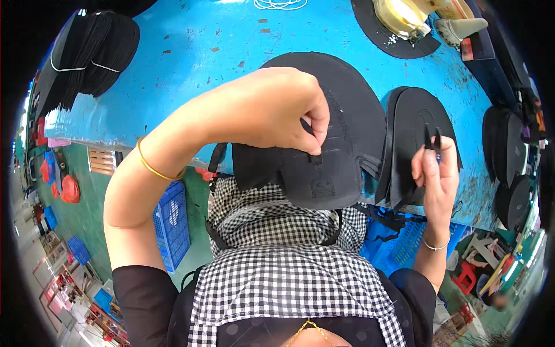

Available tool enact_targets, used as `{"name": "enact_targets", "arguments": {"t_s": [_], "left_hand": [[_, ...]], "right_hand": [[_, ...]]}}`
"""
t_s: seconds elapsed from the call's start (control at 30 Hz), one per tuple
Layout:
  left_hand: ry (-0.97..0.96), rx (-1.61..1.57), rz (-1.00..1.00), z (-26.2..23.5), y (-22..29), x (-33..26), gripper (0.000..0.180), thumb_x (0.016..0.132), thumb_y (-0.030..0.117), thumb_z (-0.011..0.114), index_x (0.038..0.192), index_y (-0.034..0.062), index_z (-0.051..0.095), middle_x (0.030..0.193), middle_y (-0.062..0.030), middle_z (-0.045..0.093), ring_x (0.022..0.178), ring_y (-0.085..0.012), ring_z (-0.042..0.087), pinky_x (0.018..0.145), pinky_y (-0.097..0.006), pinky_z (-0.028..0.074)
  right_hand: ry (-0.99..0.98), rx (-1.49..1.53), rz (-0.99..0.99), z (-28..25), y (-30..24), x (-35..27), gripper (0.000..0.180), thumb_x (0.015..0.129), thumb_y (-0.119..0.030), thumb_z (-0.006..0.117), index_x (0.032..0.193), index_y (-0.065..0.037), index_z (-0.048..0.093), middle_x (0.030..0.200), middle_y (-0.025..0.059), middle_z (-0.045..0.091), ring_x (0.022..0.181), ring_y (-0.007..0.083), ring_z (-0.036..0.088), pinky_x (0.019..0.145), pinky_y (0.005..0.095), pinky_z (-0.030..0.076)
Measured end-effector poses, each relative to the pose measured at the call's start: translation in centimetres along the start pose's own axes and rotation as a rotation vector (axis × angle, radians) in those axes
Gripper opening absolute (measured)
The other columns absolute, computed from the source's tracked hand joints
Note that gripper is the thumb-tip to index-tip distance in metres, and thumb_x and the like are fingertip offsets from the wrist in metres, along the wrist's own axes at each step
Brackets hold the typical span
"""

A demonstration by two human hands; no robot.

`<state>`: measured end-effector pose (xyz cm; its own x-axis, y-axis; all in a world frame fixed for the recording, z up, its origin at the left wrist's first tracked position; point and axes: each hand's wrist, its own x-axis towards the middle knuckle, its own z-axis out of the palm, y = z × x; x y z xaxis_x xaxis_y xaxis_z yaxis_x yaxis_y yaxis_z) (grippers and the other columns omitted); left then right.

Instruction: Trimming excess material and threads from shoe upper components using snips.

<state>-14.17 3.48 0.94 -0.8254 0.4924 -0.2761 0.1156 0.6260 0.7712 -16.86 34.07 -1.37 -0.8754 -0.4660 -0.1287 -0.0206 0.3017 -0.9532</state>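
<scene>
Now, left hand pinching black piece at table edge, right hand gripping snips.

My bench is a blue table with scuffed, chipped paint. On it lie a banded stack of black cut pieces at my far left, a coil of white cord at the far edge, and more black pieces at my right.
</scene>
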Motion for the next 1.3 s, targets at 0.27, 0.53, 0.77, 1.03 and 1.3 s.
{"name": "enact_targets", "arguments": {"t_s": [0.27, 0.53, 0.77, 1.03, 1.3], "left_hand": [[0.096, 0.179, 0.138, 0.9, -0.6, 0.4, 0.010, 0.070, 0.014, 0.075, 0.074, 0.0065, 0.070, 0.069, -0.0103, 0.066, 0.069, -0.0289, 0.065, 0.066, -0.036, 0.051], [0.211, 0.258, 0.167, -0.4, -1.9, 0.2, 0.019, 0.072, 0.018, 0.078, 0.080, 0.0042, 0.068, 0.066, -0.0131, 0.063, 0.064, -0.0283, 0.064, 0.060, -0.035, 0.050], [0.124, 0.228, 0.097, -0.8, -1.9, 0.3, 0.017, 0.074, 0.016, 0.074, 0.084, 0.0042, 0.068, 0.064, -0.0138, 0.060, 0.062, -0.0279, 0.062, 0.059, -0.036, 0.047], [0.125, 0.199, 0.109, -0.7, -2.2, 0.1, 0.012, 0.078, 0.014, 0.070, 0.084, 0.0046, 0.067, 0.064, -0.0133, 0.057, 0.059, -0.0277, 0.057, 0.058, -0.036, 0.045], [0.116, 0.141, 0.124, -0.8, -2.6, 0.0, 0.009, 0.082, 0.011, 0.066, 0.087, 0.0039, 0.065, 0.065, -0.0094, 0.053, 0.057, -0.0203, 0.047, 0.056, -0.032, 0.040]], "right_hand": [[-0.443, -0.536, -0.531, 3.4, -2.6, 3.5, 0.020, 0.078, -0.004, 0.069, 0.093, -0.006, 0.057, 0.076, 0.0073, 0.060, 0.067, 0.0271, 0.062, 0.060, 0.0339, 0.050], [-0.599, -0.894, -0.668, 4.7, -4.0, 4.7, 0.018, 0.077, -0.012, 0.069, 0.084, -0.011, 0.052, 0.062, 0.0042, 0.049, 0.060, 0.0235, 0.058, 0.051, 0.0365, 0.045], [-0.544, -0.820, -0.722, 5.2, -3.7, 5.9, 0.015, 0.077, -0.012, 0.068, 0.084, -0.013, 0.054, 0.061, 0.0031, 0.048, 0.060, 0.0208, 0.059, 0.050, 0.0353, 0.045], [-0.439, -0.880, -0.537, 4.9, -5.0, 6.3, 0.025, 0.086, -0.027, 0.066, 0.095, -0.009, 0.052, 0.067, 0.0059, 0.058, 0.064, 0.0266, 0.062, 0.055, 0.0399, 0.047], [-0.509, -0.900, -0.558, 6.1, -3.9, 7.9, 0.028, 0.088, -0.033, 0.066, 0.094, -0.008, 0.054, 0.071, 0.0096, 0.062, 0.066, 0.0299, 0.064, 0.054, 0.0395, 0.047]]}}
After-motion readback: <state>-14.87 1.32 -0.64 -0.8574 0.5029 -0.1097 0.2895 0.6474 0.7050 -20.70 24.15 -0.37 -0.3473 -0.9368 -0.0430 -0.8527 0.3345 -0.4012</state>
